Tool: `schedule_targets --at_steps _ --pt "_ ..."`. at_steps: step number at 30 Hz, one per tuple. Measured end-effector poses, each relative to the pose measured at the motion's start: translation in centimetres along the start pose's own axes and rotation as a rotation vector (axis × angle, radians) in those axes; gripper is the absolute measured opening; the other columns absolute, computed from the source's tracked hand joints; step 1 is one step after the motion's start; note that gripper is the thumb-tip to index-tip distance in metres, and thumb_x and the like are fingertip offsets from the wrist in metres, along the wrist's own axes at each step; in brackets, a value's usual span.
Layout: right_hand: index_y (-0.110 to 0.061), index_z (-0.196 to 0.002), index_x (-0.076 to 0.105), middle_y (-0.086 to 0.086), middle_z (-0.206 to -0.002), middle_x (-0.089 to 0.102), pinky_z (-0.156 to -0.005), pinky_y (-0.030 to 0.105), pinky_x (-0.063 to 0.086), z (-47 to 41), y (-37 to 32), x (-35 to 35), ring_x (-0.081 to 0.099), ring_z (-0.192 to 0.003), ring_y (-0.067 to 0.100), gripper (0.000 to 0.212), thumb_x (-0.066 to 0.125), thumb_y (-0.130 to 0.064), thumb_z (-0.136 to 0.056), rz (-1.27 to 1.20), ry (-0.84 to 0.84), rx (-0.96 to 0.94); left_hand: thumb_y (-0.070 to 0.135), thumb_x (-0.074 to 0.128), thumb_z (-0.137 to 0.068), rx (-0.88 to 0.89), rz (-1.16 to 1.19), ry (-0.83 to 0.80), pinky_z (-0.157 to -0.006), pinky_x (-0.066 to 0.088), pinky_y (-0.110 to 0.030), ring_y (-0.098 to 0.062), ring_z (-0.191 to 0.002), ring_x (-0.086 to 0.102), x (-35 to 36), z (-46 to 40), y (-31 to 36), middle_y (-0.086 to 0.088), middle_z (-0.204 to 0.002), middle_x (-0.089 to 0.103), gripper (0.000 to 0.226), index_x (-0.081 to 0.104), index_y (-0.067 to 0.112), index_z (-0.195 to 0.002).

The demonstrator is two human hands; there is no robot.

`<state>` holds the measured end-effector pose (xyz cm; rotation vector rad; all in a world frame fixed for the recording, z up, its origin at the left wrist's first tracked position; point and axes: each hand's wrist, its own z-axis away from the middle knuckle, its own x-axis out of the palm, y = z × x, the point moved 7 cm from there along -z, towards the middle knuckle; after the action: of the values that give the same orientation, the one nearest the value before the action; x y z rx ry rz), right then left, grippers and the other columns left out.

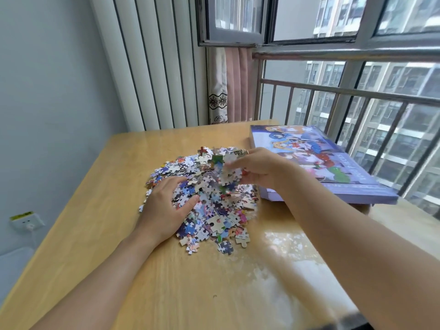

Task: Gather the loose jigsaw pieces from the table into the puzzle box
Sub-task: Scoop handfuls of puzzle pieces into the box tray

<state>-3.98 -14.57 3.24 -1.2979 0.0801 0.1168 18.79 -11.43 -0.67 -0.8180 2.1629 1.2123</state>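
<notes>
Now the right hand [257,170] holds up a bunch of puzzle pieces, fingers curled round them. The left hand [166,206] lies flat on the pile [214,206], mid frame on the bench [95,234]. Carry them slowly to the box [309,158], right of the pile.

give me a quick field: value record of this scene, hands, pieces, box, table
left hand: rests on the left side of the heap, fingers loosely curved over pieces
right hand: raised over the heap's far right, gripping a blurred clump of pieces
jigsaw pieces: one loose, multicoloured heap mid-table, a few strays at the near edge
puzzle box: purple, lid with cartoon picture on top, to the right of the heap by the window railing
pieces in box: none visible
table: light wood, glossy
wall socket: low on the left wall, something plugged in
</notes>
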Motion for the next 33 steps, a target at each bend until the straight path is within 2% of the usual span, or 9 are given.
schedule_targets --at_steps 7,9,12,15,17,20,28,31,33 --pt "0.006 -0.127 0.057 0.020 -0.150 0.043 -0.066 0.035 0.063 2.8 1.6 2.2 0.056 -0.121 0.029 0.036 0.067 -0.001 -0.093 -0.399 -0.085 0.130 0.046 0.072 -0.086 0.039 0.020 0.037 -0.097 0.038 -0.022 -0.001 -0.116 0.049 -0.4 0.4 0.5 0.016 -0.126 0.057 0.048 0.061 0.026 -0.128" --pt "0.007 -0.129 0.054 0.020 -0.155 0.034 -0.076 0.039 0.058 4.3 2.4 1.9 0.049 -0.132 0.032 0.038 0.065 -0.001 -0.094 -0.458 -0.078 0.149 0.039 0.074 -0.086 0.062 0.040 0.082 -0.094 0.038 -0.018 0.005 -0.111 0.048 -0.9 0.7 1.1 0.019 -0.119 0.057 0.041 0.064 0.025 -0.123" --pt "0.004 -0.117 0.057 0.018 -0.140 0.044 -0.086 0.044 0.054 6.0 4.5 1.8 0.060 -0.108 0.031 0.023 0.063 -0.001 -0.096 -0.518 -0.090 0.205 0.031 0.075 -0.086 0.078 0.075 0.113 -0.091 0.034 -0.005 0.009 -0.107 0.048 -1.1 0.8 1.6 0.016 -0.117 0.061 0.034 0.066 0.024 -0.118" --pt "0.003 -0.113 0.059 0.021 -0.144 0.049 -0.082 0.048 0.061 7.4 6.6 1.7 0.060 -0.121 0.035 0.024 0.068 0.000 -0.091 -0.525 -0.091 0.240 0.030 0.074 -0.089 0.106 0.123 0.082 -0.097 0.044 -0.024 -0.002 -0.111 0.055 -0.6 0.5 2.8 0.010 -0.119 0.065 0.030 0.065 0.027 -0.117" --pt "0.006 -0.119 0.059 0.025 -0.139 0.055 -0.091 0.055 0.057 8.4 7.9 1.4 0.062 -0.121 0.039 0.032 0.069 0.003 -0.089 -0.542 -0.084 0.247 0.033 0.073 -0.089 0.134 0.126 0.033 -0.100 0.046 -0.036 -0.008 -0.115 0.057 -0.2 0.0 4.0 0.011 -0.121 0.064 0.031 0.063 0.030 -0.119" --pt "0.009 -0.120 0.060 0.028 -0.128 0.063 -0.097 0.055 0.054 9.9 9.3 0.0 0.065 -0.118 0.038 0.031 0.066 0.005 -0.091 -0.570 -0.071 0.253 0.032 0.074 -0.088 0.240 0.022 -0.137 -0.105 0.042 -0.034 -0.010 -0.121 0.053 1.4 -1.1 6.9 0.008 -0.130 0.059 0.043 0.058 0.028 -0.128" --pt "0.008 -0.122 0.061 0.027 -0.125 0.066 -0.084 0.050 0.059 11.5 10.8 -4.0 0.067 -0.112 0.037 0.030 0.063 0.004 -0.093 -0.560 0.023 0.260 0.019 0.076 -0.084 0.506 -0.192 -0.374 -0.112 0.039 -0.037 -0.019 -0.135 0.043 8.5 -4.8 15.1 0.001 -0.146 0.049 0.066 0.048 0.023 -0.143" --pt "0.007 -0.119 0.062 0.024 -0.121 0.067 -0.079 0.047 0.061 12.0 11.1 -5.6 0.069 -0.103 0.034 0.026 0.064 0.003 -0.093 -0.534 0.050 0.256 0.002 0.063 -0.087 0.548 -0.247 -0.380 -0.102 0.045 -0.036 -0.020 -0.126 0.050 10.6 -5.1 16.5 0.002 -0.135 0.059 0.049 0.061 0.022 -0.132" --pt "0.009 -0.116 0.063 0.025 -0.122 0.066 -0.076 0.046 0.062 12.4 11.4 -6.4 0.068 -0.098 0.034 0.024 0.065 0.002 -0.093 -0.517 0.055 0.262 0.005 0.060 -0.091 0.490 -0.178 -0.350 -0.081 0.051 -0.039 -0.023 -0.098 0.061 10.8 -5.8 16.6 0.002 -0.101 0.069 0.024 0.072 0.024 -0.099"
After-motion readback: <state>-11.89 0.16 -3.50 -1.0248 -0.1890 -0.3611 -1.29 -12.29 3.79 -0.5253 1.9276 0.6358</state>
